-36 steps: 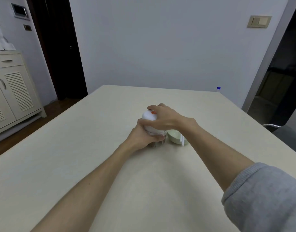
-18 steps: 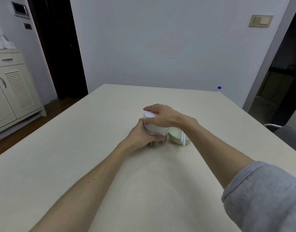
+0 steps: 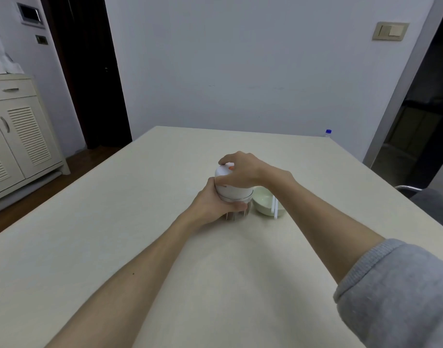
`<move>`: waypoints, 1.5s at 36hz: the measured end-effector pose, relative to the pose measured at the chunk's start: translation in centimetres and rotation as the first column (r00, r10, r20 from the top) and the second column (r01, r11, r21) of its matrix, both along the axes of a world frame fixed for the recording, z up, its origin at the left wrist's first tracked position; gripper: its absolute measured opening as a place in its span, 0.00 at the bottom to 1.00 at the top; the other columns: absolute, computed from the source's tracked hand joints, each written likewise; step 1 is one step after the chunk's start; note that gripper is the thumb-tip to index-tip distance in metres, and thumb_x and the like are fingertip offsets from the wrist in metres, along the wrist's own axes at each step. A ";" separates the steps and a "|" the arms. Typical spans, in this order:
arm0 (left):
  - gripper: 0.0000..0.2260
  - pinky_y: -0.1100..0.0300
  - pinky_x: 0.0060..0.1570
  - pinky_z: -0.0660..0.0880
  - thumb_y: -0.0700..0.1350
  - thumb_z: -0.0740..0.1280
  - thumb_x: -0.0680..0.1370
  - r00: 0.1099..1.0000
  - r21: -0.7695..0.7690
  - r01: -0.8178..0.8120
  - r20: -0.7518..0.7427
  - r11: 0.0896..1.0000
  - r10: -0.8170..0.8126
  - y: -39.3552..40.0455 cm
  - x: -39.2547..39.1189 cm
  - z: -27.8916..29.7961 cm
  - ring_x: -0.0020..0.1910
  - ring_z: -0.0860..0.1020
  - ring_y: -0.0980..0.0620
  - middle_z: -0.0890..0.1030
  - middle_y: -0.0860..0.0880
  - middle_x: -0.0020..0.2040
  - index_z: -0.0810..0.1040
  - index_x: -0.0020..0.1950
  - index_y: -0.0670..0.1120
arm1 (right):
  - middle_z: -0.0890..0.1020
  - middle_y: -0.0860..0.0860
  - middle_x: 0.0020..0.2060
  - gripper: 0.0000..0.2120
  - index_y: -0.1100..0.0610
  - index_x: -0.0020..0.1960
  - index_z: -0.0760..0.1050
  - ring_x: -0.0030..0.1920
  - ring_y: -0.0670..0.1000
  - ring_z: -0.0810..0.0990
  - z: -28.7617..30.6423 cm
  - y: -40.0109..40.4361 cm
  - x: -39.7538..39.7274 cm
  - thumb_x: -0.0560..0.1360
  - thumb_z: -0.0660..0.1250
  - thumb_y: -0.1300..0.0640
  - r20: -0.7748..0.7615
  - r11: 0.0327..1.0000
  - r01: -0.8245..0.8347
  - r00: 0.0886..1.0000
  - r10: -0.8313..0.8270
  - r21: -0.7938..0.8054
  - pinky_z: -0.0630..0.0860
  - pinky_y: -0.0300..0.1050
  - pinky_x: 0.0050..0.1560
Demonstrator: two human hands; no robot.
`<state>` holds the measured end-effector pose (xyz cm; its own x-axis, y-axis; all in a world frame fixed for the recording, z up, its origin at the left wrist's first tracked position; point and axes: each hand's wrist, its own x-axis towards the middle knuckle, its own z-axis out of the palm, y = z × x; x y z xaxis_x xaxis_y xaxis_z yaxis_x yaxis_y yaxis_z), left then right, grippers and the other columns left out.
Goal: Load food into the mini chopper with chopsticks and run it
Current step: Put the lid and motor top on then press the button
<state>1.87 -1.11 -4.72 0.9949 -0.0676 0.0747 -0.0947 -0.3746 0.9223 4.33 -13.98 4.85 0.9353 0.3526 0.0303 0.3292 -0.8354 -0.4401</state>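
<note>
left hand (image 3: 210, 204) clenched around mini chopper (image 3: 234, 194) cup, right hand (image 3: 243, 172) grasping its white top (orange button near). risk: pressing off-centre, tipping toward green bowl (image 3: 266, 203) just beside.

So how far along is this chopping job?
Loading looks finished: the white chopsticks rest across the pale green bowl. In hand: the left hand steadies the small white-topped clear chopper while the right hand grips its top. Whether it is running, I cannot tell.
</note>
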 end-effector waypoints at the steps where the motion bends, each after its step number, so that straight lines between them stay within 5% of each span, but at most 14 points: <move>1: 0.46 0.51 0.59 0.78 0.59 0.82 0.58 1.000 -0.002 -0.001 0.000 1.000 0.001 0.0 0.0 0.0 0.59 0.78 0.56 0.78 0.58 0.61 0.64 0.71 0.58 | 0.75 0.50 0.67 0.29 0.47 0.71 0.72 0.67 0.53 0.74 -0.1 0.0 0.0 0.71 0.69 0.43 -0.010 1.000 -0.007 1.000 0.007 0.023 0.70 0.45 0.54; 11: 0.46 0.49 0.58 0.78 0.58 0.81 0.59 1.000 0.004 0.028 0.014 1.000 -0.028 0.0 -0.4 0.3 0.59 0.78 0.54 0.78 0.56 0.61 0.62 0.72 0.59 | 0.75 0.45 0.63 0.23 0.42 0.66 0.75 0.60 0.48 0.73 -0.4 -0.8 -0.1 0.72 0.68 0.43 -0.020 0.991 -0.083 0.996 0.086 0.107 0.67 0.44 0.54; 16: 0.46 0.50 0.62 0.76 0.57 0.81 0.60 0.999 -0.001 0.039 0.017 0.999 -0.039 -0.1 -0.4 0.4 0.62 0.77 0.54 0.78 0.56 0.63 0.62 0.74 0.57 | 0.70 0.51 0.71 0.36 0.46 0.74 0.67 0.70 0.57 0.68 -1.1 0.0 -0.3 0.72 0.65 0.31 0.185 0.993 0.033 0.983 -0.012 -0.112 0.68 0.55 0.66; 25: 0.44 0.56 0.58 0.77 0.59 0.82 0.59 1.000 0.001 0.015 -0.009 1.000 -0.015 0.1 -0.3 0.3 0.60 0.77 0.58 0.77 0.60 0.60 0.64 0.70 0.58 | 0.78 0.50 0.62 0.28 0.48 0.68 0.74 0.62 0.52 0.76 -0.3 -0.3 -0.1 0.71 0.71 0.40 0.101 1.000 -0.016 0.995 0.016 0.006 0.70 0.45 0.52; 34: 0.43 0.51 0.59 0.77 0.59 0.81 0.58 1.000 0.009 0.026 -0.006 1.000 -0.025 0.1 -0.4 0.5 0.58 0.78 0.57 0.79 0.58 0.59 0.65 0.69 0.58 | 0.76 0.47 0.64 0.22 0.44 0.65 0.77 0.57 0.47 0.74 -0.2 -0.9 -0.4 0.71 0.69 0.46 0.025 0.984 -0.099 0.995 0.096 0.150 0.69 0.43 0.52; 44: 0.42 0.50 0.60 0.77 0.57 0.81 0.61 0.999 0.021 0.048 0.013 0.999 -0.049 0.1 -0.4 0.5 0.59 0.79 0.56 0.80 0.58 0.60 0.66 0.70 0.59 | 0.76 0.48 0.66 0.23 0.45 0.67 0.75 0.56 0.48 0.72 -0.6 -0.9 -0.3 0.72 0.70 0.46 0.072 0.986 -0.119 0.991 0.112 0.113 0.68 0.42 0.53; 50: 0.33 0.56 0.56 0.79 0.58 0.81 0.60 0.999 0.027 0.046 0.029 0.999 -0.047 -0.1 -0.3 0.4 0.56 0.79 0.59 0.81 0.60 0.56 0.69 0.60 0.68 | 0.72 0.53 0.68 0.39 0.50 0.74 0.67 0.66 0.56 0.72 -1.0 -0.4 -0.1 0.70 0.68 0.32 0.147 0.999 0.017 0.989 -0.010 -0.045 0.71 0.50 0.60; 54: 0.37 0.55 0.56 0.79 0.60 0.82 0.58 1.000 0.017 0.028 0.010 0.999 -0.028 0.0 -0.1 0.3 0.56 0.79 0.59 0.80 0.61 0.56 0.69 0.64 0.62 | 0.76 0.53 0.64 0.35 0.52 0.71 0.70 0.63 0.56 0.73 -1.0 -0.4 0.1 0.71 0.68 0.33 0.148 0.998 0.010 0.989 0.000 -0.069 0.71 0.49 0.57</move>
